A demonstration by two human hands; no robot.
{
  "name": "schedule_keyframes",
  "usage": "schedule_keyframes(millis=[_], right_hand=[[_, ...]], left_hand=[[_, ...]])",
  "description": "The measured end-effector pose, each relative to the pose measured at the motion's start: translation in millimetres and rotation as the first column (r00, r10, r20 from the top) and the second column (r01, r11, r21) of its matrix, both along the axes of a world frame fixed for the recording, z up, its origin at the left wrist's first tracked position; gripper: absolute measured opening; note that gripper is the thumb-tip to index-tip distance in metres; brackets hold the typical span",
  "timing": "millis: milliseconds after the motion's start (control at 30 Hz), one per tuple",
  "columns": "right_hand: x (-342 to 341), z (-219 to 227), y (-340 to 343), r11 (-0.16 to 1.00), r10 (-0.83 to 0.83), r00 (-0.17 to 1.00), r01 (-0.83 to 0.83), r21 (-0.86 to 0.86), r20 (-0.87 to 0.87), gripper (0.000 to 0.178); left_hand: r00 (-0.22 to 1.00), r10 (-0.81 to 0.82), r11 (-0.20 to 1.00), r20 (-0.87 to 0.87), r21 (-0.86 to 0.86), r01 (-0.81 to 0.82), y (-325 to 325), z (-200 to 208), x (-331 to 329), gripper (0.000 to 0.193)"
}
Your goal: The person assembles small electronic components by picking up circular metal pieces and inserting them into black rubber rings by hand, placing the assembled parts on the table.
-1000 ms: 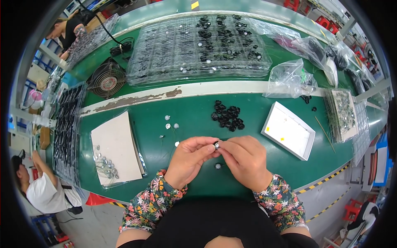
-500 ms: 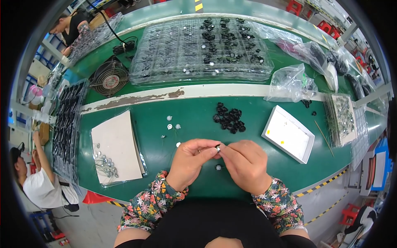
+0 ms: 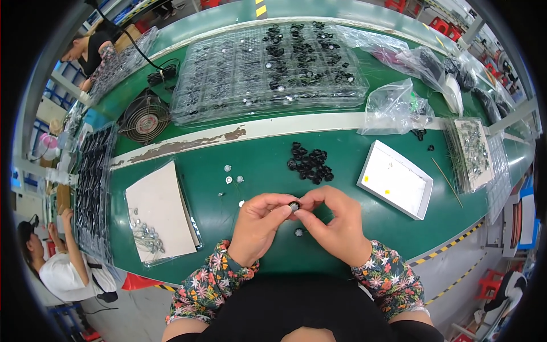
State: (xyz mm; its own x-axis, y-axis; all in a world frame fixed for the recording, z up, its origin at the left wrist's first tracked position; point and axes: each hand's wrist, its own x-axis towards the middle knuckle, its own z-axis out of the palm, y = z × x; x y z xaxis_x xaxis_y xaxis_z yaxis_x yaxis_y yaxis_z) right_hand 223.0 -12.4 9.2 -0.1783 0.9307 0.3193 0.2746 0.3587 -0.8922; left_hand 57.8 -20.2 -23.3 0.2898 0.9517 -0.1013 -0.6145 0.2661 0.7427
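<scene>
In front of my chest, my left hand (image 3: 259, 227) pinches a small round part (image 3: 294, 206) with a black ring and a silvery face. My right hand (image 3: 339, 228) meets it from the other side, thumb and index finger at the ring's edge. Just below the fingers, a small silver disc part (image 3: 299, 232) lies on the green table. Beyond my hands is a pile of black ring-shaped pieces (image 3: 310, 163). Left of that pile, several pale disc parts with thin wires (image 3: 229, 179) are scattered; one is partly hidden by my left hand.
At left a beige board (image 3: 162, 196) carries several wired discs (image 3: 148, 238). A shallow white box (image 3: 393, 181) and a thin stick (image 3: 446, 174) lie at right. Behind a raised white ledge (image 3: 273, 125) stand stacked clear trays (image 3: 268, 71) and a fan (image 3: 144, 118). Two people work at left.
The small round part has turned so its silvery face shows more. My right thumb and index finger have spread around it. The whole view has shifted slightly.
</scene>
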Motion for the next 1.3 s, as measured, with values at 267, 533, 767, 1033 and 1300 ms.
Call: schedule_keyframes(millis=[267,533,767,1033,1300], right_hand=[[0.3,-5.2,0.1,0.975,0.029,0.977,-0.074,-0.211,-0.212,0.018],[6.4,-12.7,4.7,0.901,0.073,0.910,-0.236,-0.364,-0.408,0.022],[7.2,-19.2,9.0,0.865,0.096,0.872,-0.312,-0.393,-0.480,0.024],[-0.6,-17.8,10.2,0.979,0.068,0.972,-0.108,-0.173,-0.224,0.014],[-0.2,-19.9,7.7,0.954,-0.160,0.970,0.105,0.280,0.181,0.013]], left_hand=[[0.998,-0.026,0.999,-0.048,0.019,0.027,-0.9,-0.5,-1.7,0.019],[0.965,-0.016,0.981,-0.263,0.181,0.065,-1.9,5.0,-3.7,0.022],[0.848,0.160,0.940,-0.505,0.341,0.025,-7.4,4.8,0.6,0.023],[0.982,0.135,0.989,-0.134,0.073,-0.126,-2.9,-0.1,4.9,0.019],[0.876,0.165,0.979,-0.453,0.186,-0.088,-1.6,0.8,10.8,0.019]])
